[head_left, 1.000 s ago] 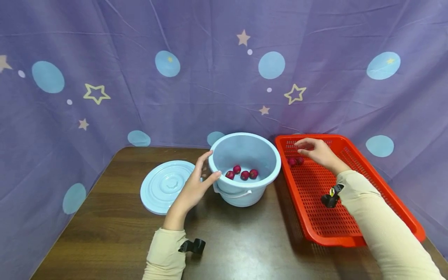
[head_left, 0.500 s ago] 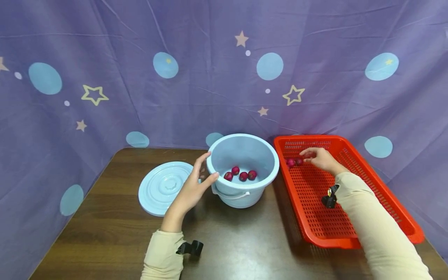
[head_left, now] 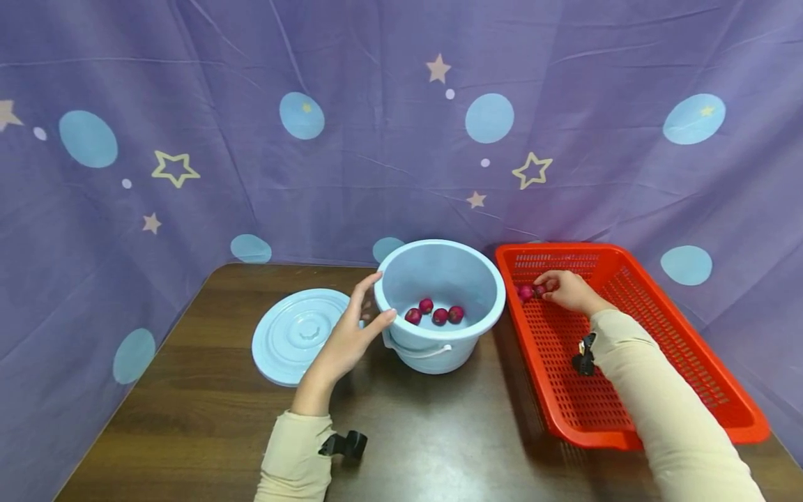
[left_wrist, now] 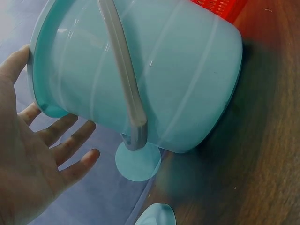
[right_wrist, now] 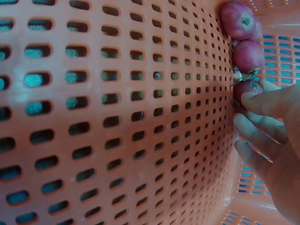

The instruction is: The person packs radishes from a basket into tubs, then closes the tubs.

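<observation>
The light-blue bucket (head_left: 438, 357) stands mid-table with several red onions (head_left: 440, 316) on its bottom. At its left, my left hand (head_left: 343, 338) touches the rim, thumb and fingers spread; the left wrist view shows these fingers extended along the bucket's outside. My right hand (head_left: 569, 293) is down inside the red plastic basket (head_left: 567, 355), at its far left corner. There it pinches a small red onion (right_wrist: 247, 89) between thumb and fingers. More red onions (right_wrist: 248, 55) lie right beside that one, against the basket wall.
A light-blue lid (head_left: 295, 338) lies flat on the wooden table (head_left: 207, 390), left of the bucket. The bucket's handle (left_wrist: 124, 61) hangs down its near side. Behind the table hangs a purple patterned cloth (head_left: 351, 181). The basket's raised rim stands close to the bucket's right side.
My right hand has come down into the basket's far left corner and now pinches an onion there. My left hand stays at the bucket rim.
</observation>
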`<state>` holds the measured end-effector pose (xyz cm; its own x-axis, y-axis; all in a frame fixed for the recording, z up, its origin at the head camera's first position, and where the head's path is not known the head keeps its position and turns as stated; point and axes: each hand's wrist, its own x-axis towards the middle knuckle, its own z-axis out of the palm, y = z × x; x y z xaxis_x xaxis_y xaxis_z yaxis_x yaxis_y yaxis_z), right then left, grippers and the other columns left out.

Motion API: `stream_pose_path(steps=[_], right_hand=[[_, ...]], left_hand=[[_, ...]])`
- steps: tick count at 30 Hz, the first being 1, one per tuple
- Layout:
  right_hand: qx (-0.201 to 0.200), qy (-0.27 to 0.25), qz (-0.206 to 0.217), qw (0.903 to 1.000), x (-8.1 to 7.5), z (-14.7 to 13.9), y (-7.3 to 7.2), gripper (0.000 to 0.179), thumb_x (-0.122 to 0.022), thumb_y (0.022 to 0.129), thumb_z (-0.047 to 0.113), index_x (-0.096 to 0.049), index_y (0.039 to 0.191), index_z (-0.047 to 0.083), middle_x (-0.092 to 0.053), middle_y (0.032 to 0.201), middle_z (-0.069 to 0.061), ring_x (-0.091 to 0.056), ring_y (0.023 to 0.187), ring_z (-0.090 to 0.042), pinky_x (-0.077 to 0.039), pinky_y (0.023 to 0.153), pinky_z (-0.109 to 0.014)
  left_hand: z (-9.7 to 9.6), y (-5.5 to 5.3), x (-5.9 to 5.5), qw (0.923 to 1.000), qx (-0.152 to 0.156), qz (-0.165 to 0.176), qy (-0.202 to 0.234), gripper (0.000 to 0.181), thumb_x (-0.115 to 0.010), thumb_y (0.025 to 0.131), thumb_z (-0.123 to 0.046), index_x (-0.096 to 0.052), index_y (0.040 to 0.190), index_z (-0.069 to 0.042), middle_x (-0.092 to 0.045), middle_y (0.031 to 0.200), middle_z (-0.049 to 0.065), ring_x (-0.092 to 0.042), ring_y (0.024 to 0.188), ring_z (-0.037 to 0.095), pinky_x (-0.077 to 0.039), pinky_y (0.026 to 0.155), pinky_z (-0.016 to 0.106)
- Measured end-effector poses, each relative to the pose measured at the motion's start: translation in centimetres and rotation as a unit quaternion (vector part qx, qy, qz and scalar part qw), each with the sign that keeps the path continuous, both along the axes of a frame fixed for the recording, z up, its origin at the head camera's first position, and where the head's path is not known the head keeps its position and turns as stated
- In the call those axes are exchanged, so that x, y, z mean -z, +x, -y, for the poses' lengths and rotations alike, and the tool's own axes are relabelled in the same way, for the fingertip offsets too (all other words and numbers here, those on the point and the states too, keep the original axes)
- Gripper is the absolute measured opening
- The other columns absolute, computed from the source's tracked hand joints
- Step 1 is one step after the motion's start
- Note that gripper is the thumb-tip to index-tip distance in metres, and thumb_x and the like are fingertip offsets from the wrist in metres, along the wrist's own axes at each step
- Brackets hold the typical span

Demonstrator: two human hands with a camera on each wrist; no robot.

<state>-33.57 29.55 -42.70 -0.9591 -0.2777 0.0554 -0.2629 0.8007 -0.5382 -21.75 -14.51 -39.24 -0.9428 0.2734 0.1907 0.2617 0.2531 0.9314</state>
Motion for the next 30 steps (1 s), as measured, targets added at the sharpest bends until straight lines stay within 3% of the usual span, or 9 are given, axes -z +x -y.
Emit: stream_pose_path(steps=[9,14,17,22,30], right_hand=[[0.021,0.01,0.011,0.9997,-0.4,-0.2,0.1,0.022,-0.071,0.086,0.001,-0.067,0.106,-0.006,-0.069,0.085,-0.015,-0.06,0.077,-0.023,-0.046,0.071,-0.036],[0.028,-0.029,0.031,0.9987,-1.2,-0.3,0.6,0.026,-0.067,0.092,0.005,-0.062,0.112,-0.011,-0.069,0.093,-0.022,-0.061,0.076,-0.018,-0.048,0.065,-0.03],[0.027,-0.054,0.04,0.9973,-1.9,-0.4,1.1,0.029,-0.064,0.095,0.005,-0.059,0.116,-0.013,-0.069,0.097,-0.026,-0.065,0.078,-0.022,-0.049,0.064,-0.03],[0.025,-0.078,0.043,0.9957,-3.5,-0.1,1.9,0.032,-0.06,0.098,0.008,-0.057,0.122,-0.013,-0.067,0.105,-0.03,-0.066,0.087,-0.033,-0.049,0.068,-0.031],[0.007,-0.121,0.037,0.9919,-5.2,0.5,3.0,0.036,-0.058,0.1,0.01,-0.055,0.128,-0.012,-0.065,0.113,-0.031,-0.067,0.091,-0.034,-0.054,0.08,-0.034]], left_hand=[[-0.1,0.0,0.0,1.0,0.0,0.001,-0.001,0.066,-0.061,0.099,-0.032,-0.025,0.154,-0.029,-0.041,0.149,0.015,-0.042,0.131,0.029,-0.033,0.106,0.057],[0.0,0.1,-0.2,0.9999,0.0,0.004,-0.009,0.067,-0.061,0.098,-0.035,-0.024,0.154,-0.032,-0.042,0.148,0.014,-0.044,0.127,0.029,-0.035,0.104,0.055],[-0.1,0.1,-0.4,0.9999,0.002,0.004,-0.009,0.067,-0.061,0.099,-0.035,-0.024,0.155,-0.032,-0.042,0.148,0.015,-0.044,0.127,0.029,-0.035,0.104,0.054],[0.0,-0.1,-0.3,1.0,0.0,-0.001,-0.008,0.067,-0.061,0.098,-0.036,-0.024,0.154,-0.032,-0.04,0.149,0.016,-0.043,0.13,0.028,-0.034,0.105,0.055],[-0.2,0.1,-0.3,1.0,0.001,0.006,-0.001,0.066,-0.061,0.099,-0.033,-0.025,0.154,-0.031,-0.042,0.148,0.017,-0.045,0.126,0.03,-0.034,0.103,0.055]])
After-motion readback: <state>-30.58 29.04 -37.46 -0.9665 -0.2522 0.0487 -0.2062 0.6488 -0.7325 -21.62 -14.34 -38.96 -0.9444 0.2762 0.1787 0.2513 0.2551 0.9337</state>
